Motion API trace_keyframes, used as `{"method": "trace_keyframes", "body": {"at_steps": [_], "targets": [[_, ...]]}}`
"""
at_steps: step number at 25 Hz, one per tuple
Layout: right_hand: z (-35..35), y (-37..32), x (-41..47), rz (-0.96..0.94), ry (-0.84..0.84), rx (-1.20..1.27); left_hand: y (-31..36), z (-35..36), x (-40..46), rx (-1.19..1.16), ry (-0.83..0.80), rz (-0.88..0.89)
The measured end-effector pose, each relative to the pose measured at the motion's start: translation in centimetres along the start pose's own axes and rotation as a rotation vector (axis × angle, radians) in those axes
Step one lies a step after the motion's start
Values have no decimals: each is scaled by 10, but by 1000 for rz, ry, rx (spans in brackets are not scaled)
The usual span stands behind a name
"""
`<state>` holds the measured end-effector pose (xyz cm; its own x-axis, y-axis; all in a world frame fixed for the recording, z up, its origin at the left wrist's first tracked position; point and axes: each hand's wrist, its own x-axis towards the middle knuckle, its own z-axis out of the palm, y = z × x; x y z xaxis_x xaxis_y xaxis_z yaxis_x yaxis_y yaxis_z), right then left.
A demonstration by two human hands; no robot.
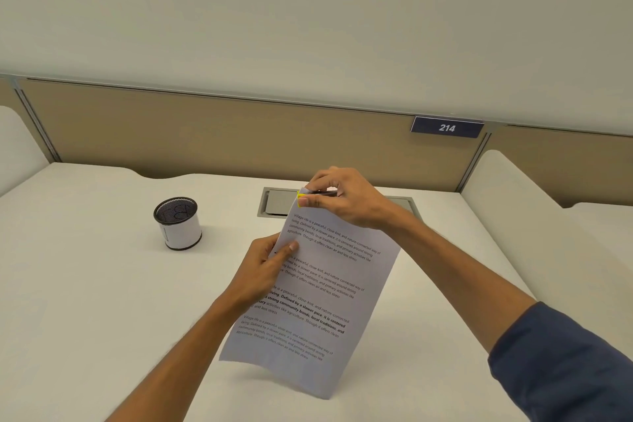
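The printed sheet (318, 301) is held up off the desk, tilted, its top corner far from the camera and its lower edge hanging free above the tabletop. It carries four blocks of black text, one partly in bold. The left hand (263, 267) grips the sheet's left edge, thumb pressed flat on the printed face and fingers curled behind. The right hand (342, 199) pinches the top corner, where a small yellow clip (300, 198) sits between thumb and forefinger – probably a binder clip, though the fingers cover most of it and only a yellow edge and a dark metal strip show. A dark blue sleeve (565, 363) is pushed up the right forearm.

To the left, well apart from the paper, stands a round mesh pen cup (178, 223) with a white paper band wrapped round its outside. Its inside shows dark mesh and some handwritten marks (too unclear to read).

The desk (102, 284) is white. Just behind the right hand a grey hatch (277, 204) is set flush into it. A tan partition (205, 134) runs along the back edge and bears a dark blue plate (447, 128) reading 214 – white side dividers (513, 188) curve up at either end, and a pale wall (308, 10) rises above
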<state>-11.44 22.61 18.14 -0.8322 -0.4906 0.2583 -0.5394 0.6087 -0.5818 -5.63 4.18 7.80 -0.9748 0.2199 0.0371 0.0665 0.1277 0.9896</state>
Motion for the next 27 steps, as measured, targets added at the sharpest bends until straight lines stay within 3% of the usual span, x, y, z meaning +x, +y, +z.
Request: {"method": "trace_keyframes", "body": {"at_steps": [8,15,21,24,27], "targets": [[1,4,-2,93,11,88,-3,-1,2,-85,12,-18],[1,16,3,161,317,423,-18,-13,1,-147,82,-65],[10,60,22,426,621,285,-40,-20,-7,-208,141,-162],[27,93,37,536,622,204,-54,-18,-10,-221,146,-214],[53,126,48,643,521,124,-69,-16,-8,-219,171,-265]]}}
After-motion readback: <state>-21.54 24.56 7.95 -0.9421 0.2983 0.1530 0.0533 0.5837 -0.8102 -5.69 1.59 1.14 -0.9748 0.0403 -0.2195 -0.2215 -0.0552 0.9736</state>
